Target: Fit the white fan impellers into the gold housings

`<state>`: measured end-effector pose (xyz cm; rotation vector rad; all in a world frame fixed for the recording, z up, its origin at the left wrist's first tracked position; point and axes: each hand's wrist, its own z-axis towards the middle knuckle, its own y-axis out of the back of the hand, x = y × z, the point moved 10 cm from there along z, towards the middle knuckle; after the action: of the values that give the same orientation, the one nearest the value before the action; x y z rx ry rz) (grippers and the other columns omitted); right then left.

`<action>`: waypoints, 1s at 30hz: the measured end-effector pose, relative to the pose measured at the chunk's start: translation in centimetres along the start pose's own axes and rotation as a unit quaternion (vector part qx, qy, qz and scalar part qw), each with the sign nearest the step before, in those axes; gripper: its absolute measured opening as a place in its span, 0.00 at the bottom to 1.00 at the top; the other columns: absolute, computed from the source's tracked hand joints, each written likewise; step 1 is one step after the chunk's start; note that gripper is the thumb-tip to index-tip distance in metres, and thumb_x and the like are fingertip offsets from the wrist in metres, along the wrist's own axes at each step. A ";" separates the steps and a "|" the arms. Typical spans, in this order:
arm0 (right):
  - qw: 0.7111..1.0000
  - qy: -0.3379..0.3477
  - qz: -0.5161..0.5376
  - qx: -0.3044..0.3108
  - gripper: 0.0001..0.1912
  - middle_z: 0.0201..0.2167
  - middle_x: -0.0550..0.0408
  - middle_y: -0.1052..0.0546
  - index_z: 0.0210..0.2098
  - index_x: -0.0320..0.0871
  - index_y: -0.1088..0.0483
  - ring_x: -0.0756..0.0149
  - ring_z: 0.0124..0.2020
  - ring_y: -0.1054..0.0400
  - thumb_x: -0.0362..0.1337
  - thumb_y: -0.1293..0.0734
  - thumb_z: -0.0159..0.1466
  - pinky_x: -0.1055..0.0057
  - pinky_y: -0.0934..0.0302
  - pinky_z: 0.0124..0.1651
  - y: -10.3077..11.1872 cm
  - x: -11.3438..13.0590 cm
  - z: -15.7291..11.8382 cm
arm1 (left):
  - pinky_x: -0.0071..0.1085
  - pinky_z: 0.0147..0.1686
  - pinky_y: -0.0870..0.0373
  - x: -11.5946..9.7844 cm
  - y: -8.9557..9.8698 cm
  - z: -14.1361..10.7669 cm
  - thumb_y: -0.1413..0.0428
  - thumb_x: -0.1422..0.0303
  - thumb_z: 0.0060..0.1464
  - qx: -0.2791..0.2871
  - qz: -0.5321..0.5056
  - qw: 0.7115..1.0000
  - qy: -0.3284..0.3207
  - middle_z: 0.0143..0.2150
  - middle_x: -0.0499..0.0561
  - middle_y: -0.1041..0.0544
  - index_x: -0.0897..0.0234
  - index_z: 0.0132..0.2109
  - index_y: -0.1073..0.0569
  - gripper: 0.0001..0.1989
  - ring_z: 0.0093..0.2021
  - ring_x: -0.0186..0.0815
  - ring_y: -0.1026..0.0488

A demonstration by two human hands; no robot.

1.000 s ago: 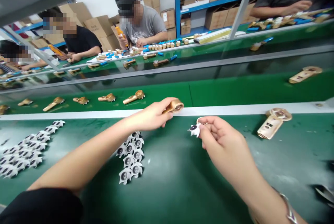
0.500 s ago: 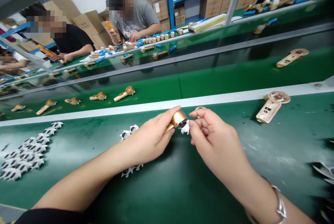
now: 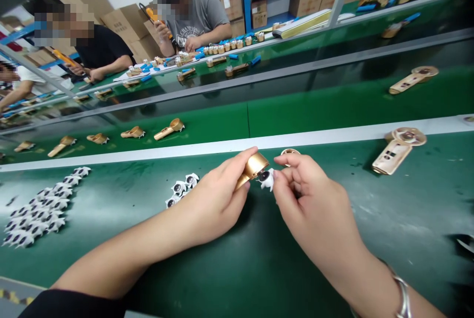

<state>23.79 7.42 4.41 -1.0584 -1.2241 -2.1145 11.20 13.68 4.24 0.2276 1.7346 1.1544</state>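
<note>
"Green conveyor belt (image 3: 425, 199) here; what's going on?"

"Left hand (image 3: 217, 199) curled around a gold cup-shaped housing (image 3: 255, 170); right hand (image 3: 313, 199) pinching a small white finned piece (image 3: 267, 179) just beside it."

"And now?"

"Seemingly, fit them together."

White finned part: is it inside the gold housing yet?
No: the white finned part sits outside, pinched by the right hand, next to the gold housing in the left hand.

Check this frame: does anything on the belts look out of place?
One gold housing looks out of place: it lies apart at the right, its round head across the white strip, while the other housings sit in a row beyond that strip.
</note>
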 end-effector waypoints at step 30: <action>0.943 -0.202 0.251 0.082 0.16 0.20 0.65 0.30 0.56 0.48 0.42 0.67 0.22 0.33 0.42 0.39 0.69 0.72 0.39 0.27 -4.0 -4.8 -1.2 | 0.32 0.28 0.31 -0.1 -2.8 -0.9 0.57 0.77 0.60 0.058 0.184 0.979 -0.071 0.51 0.57 0.30 0.53 0.73 0.63 0.39 0.28 0.36 0.28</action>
<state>23.31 8.48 -1.84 -1.5798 -1.1218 -1.4275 11.48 11.60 2.23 0.7103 1.6758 1.2654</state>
